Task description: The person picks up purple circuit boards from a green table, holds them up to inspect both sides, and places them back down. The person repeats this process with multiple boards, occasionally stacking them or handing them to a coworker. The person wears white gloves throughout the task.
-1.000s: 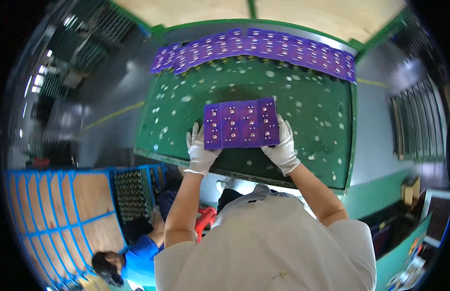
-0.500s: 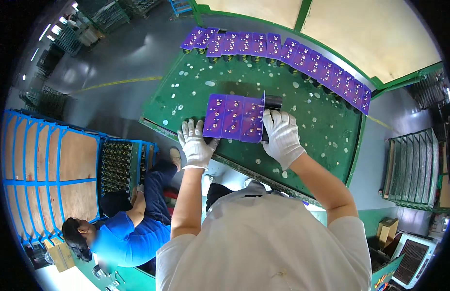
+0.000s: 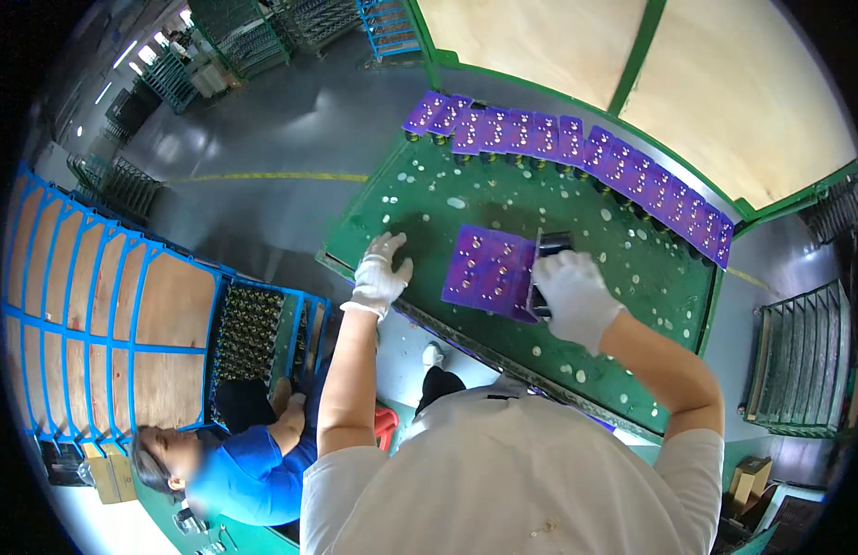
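Near the front of the green table [image 3: 429,199] lie purple boards [image 3: 484,268], side by side, dotted with shiny metal spots. The one at their right end stands tilted up, and black cylinders [image 3: 554,243] stick out from its back. My right hand [image 3: 579,301], in a white glove, grips this raised board around its cylinders; some fingertips are hidden behind it. My left hand [image 3: 380,273], gloved too, is held over the table's left front edge with fingers apart. It holds nothing and is clear of the boards.
A long row of similar purple boards [image 3: 572,143] lines the far edge, their dark cylinders underneath. At lower left a person in blue [image 3: 253,476] sits by a blue rack [image 3: 105,342] with trays of dark parts [image 3: 249,338]. A metal rack [image 3: 799,342] stands at right.
My left hand has come off the boards, leftward to the table edge. My right hand has tilted the end board up further. The whole view has shifted.
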`<state>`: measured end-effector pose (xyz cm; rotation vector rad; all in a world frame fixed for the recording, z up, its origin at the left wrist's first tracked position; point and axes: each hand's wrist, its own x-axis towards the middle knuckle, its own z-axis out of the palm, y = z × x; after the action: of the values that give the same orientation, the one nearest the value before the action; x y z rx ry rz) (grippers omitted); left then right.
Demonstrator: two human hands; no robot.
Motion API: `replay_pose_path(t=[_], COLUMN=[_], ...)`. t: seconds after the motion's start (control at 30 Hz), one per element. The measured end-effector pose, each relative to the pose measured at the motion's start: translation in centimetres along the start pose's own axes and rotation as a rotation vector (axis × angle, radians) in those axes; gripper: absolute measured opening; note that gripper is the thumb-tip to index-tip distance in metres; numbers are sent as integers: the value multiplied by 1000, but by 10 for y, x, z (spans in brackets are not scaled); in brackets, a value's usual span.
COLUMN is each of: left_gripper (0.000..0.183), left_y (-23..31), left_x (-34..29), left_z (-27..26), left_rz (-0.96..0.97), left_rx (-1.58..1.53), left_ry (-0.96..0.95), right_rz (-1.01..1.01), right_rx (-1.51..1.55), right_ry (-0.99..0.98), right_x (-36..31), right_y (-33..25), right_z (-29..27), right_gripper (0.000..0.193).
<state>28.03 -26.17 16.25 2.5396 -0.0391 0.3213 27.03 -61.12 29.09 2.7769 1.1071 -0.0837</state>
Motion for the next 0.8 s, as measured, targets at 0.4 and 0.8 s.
replay_pose_path(t=[0.4, 0.8], left_gripper=[46, 60], left_y=[-35, -58], left_x=[150, 302], left_z=[30, 70], left_rz=[-36, -262], left_rx=[-285, 38], left_ry=[227, -8], right_rz=[273, 534], right_rx=[1519, 1794], right_ry=[525, 811], right_x=[44, 92], right_y=[-15, -99], right_z=[-45, -15], right_gripper=[89, 97])
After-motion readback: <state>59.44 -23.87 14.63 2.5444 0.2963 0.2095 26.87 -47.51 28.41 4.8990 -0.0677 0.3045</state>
